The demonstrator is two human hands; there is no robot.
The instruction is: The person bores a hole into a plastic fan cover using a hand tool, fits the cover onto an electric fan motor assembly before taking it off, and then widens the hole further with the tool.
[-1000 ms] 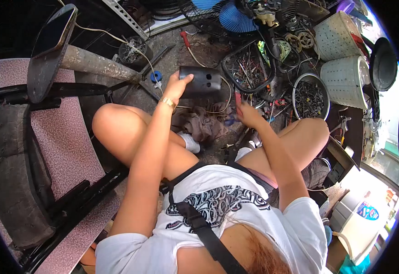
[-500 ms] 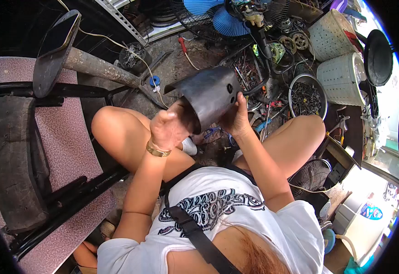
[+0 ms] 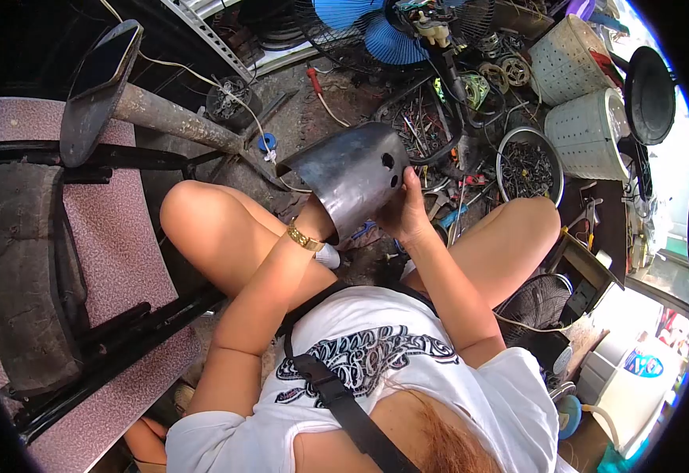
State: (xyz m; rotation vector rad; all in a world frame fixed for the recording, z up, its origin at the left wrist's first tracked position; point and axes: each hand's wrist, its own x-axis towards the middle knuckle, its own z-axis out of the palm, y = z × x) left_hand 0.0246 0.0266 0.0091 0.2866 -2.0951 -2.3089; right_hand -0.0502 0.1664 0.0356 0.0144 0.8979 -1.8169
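Presently, the black curved cover (image 3: 348,173) is held up at the centre of the frame, tilted, above the crossed legs (image 3: 216,221). Its right end, where two dark holes are cut, is clamped by the right hand (image 3: 404,211); the thumb is laid against the edge beside the lower hole, and the fingers are mostly concealed below. The left hand (image 3: 319,217) is inserted at the open left end and largely hidden by the wall, so whether anything is gripped by it cannot be told. The hands are kept apart, one at each end.

Compared with half a second ago, the left hand has been moved inward: its palm and thumb were then exposed at the left edge, whereas only the part next to the gold watch (image 3: 304,236) is now seen. The right hand's hold is little changed. One second ago, the cover was held higher by the left hand alone, and something red was held in the right.

The surroundings are unchanged: the red-handled tool (image 3: 313,80) and blue spool (image 3: 267,142) are seen above the cover, the blue-bladed fan (image 3: 395,38) at upper centre, the metal bowl (image 3: 500,162) of small parts at right, and the phone (image 3: 104,63) at upper left.
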